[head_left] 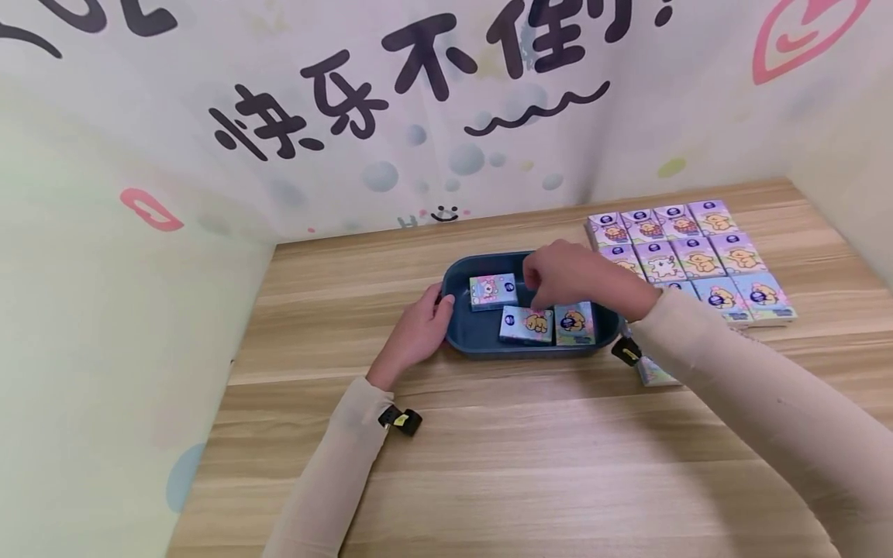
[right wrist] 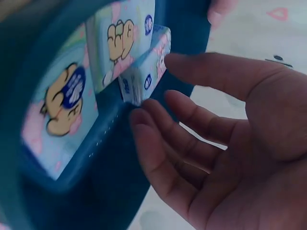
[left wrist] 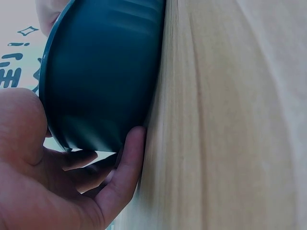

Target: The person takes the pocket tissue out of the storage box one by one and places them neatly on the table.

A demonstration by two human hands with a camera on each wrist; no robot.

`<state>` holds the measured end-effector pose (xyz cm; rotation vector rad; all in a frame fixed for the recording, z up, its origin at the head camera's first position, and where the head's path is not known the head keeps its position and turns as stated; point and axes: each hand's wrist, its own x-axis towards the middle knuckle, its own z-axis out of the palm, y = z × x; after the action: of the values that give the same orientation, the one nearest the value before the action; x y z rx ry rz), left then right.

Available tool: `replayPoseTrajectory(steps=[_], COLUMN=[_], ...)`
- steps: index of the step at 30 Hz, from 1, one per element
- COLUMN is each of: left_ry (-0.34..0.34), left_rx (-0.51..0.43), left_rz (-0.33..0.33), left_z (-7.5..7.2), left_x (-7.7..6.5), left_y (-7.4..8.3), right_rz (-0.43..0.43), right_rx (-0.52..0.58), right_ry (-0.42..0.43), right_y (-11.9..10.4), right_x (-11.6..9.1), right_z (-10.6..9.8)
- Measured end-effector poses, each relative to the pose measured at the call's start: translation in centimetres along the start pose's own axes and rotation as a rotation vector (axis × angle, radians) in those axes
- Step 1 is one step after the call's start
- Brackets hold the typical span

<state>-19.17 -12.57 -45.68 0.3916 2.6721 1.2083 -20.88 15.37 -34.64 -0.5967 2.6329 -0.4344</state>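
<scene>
A dark blue plastic basin (head_left: 469,333) sits on the wooden table with three small tissue packs inside. One pack (head_left: 492,291) lies toward the left, another (head_left: 526,324) near the front, and a third (head_left: 575,329) stands to its right. My left hand (head_left: 418,329) grips the basin's left end, thumb at the rim and fingers along the outer wall. Over the basin's inside is my right hand (head_left: 572,275), fingers loosely bent, thumb apart from them and nothing between. In the right wrist view, its fingertips (right wrist: 144,122) are close to one pack (right wrist: 148,72).
Several tissue packs (head_left: 698,260) lie in tight rows on the right of the table. Another pack (head_left: 658,374) shows partly under my right forearm, near the basin's right end. A printed cloth wall (head_left: 418,178) stands behind the table's back edge.
</scene>
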Motion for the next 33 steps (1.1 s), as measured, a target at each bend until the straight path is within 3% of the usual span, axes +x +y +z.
replayPoseTrajectory(steps=[3,9,13,14,17,18,20,21,25,30,33], left_ry=[-0.009,-0.004,0.001,-0.001,0.004,0.003,-0.005,-0.005,-0.015,-0.006,-0.006], left_rx=[-0.017,-0.011,-0.014,-0.009,-0.012,-0.014,-0.021,-0.028,-0.015,0.012,0.008], left_rz=[-0.016,-0.039,-0.034,-0.029,0.003,0.015,0.010,0.007,-0.024,-0.017,-0.021], left_z=[-0.4,-0.5,0.6,0.5,0.9,0.8,0.2,0.2,-0.4,0.2,0.2], left_x=[-0.6,-0.8,0.8,0.7,1.3,1.2,0.4,0.5,-0.4,0.4,0.5], left_y=[1.2,2.1,-1.1,-1.0,-2.9,-2.9,-1.2,-1.4,1.1,-0.5,-0.5], right_rz=[0.004,0.021,0.049,0.053,0.056,0.054,0.047,0.042,0.017,-0.023,-0.058], right_rx=[-0.032,-0.113,-0.180,-0.199,-0.236,-0.244,-0.253,-0.252,-0.221,-0.139,-0.098], right_ry=[-0.065,-0.150,-0.164,-0.161,-0.149,-0.147,-0.144,-0.142,-0.136,-0.136,-0.145], right_y=[-0.6,-1.6,-2.2,-2.4,-2.9,-3.0,-3.0,-3.0,-2.8,-2.2,-1.8], right_x=[0.8,1.7,2.0,2.0,1.9,1.9,1.8,1.8,1.8,1.6,1.6], right_z=[0.2,1.0,2.0,2.2,2.6,2.6,2.6,2.6,2.4,2.1,1.9])
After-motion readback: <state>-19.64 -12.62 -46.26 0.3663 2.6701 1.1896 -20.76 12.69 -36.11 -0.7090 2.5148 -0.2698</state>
